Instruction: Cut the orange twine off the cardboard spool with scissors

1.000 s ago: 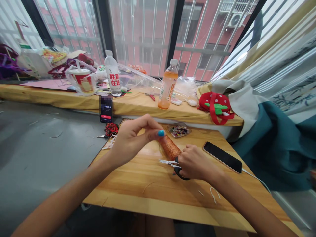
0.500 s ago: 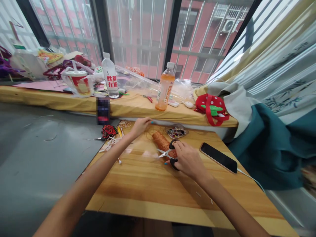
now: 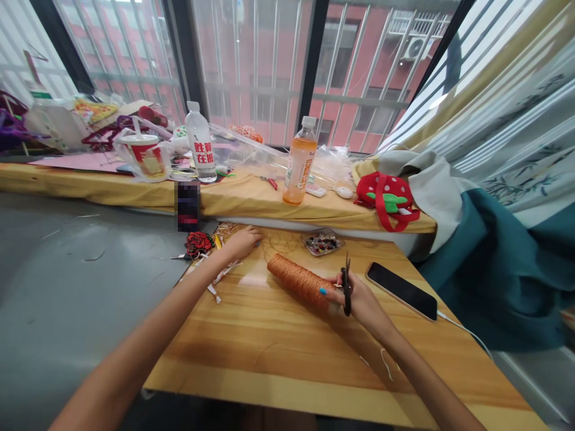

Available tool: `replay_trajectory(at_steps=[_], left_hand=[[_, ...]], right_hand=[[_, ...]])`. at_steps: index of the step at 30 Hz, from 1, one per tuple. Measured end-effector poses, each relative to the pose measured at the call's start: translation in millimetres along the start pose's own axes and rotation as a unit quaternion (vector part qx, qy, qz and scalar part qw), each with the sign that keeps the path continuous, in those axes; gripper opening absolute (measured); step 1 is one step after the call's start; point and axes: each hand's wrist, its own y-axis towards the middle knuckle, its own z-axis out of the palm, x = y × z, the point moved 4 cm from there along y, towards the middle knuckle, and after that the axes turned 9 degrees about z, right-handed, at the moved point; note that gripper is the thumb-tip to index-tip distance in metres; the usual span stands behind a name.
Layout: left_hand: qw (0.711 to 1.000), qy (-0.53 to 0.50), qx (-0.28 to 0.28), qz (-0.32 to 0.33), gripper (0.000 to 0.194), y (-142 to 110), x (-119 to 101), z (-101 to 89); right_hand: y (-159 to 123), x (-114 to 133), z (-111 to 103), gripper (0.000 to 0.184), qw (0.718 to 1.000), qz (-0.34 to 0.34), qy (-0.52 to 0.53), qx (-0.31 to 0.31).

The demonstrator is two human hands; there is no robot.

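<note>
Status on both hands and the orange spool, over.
Right hand holding scissors, fingers at orange spool's near end. Left hand by white strips, grip unclear. Spool on its side, bead tray beyond it.

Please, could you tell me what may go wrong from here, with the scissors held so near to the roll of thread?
The scissors in the right hand might nick or snag the orange thread roll, since that hand's fingers are at its near end too.
The roll lies on its side, so a push could roll it.
Loose thread beside the clear bead tray might catch and pull the tray.
</note>
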Motion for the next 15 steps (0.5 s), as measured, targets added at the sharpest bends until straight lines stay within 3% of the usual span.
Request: replay_trajectory(at_steps=[5,8,13,15], left_hand=[[0.999,0.034,-0.02,0.029,0.04,-8.2,-8.6,-14.2],[0.998,0.039,-0.032,0.027,0.037,-26.4,-30.0,-20.7],[0.993,0.08,0.06,0.065,0.047,-109.8,-121.5,-18.1],[0.987,0.075,0.103,0.099,0.065,-144.7,-157.9,-12.9]], right_hand=[[-1.7,0.7,-3.8,0.039,0.996,0.017,0.068,0.046],[-7.5,-2.9,-5.1,0.042,0.992,0.018,0.099,0.079],[-29.8,-31.6,-17.2,0.039,0.982,0.025,0.167,0.084],[-38.7,-45.5,-22.8,0.04,0.978,0.027,0.196,0.072]])
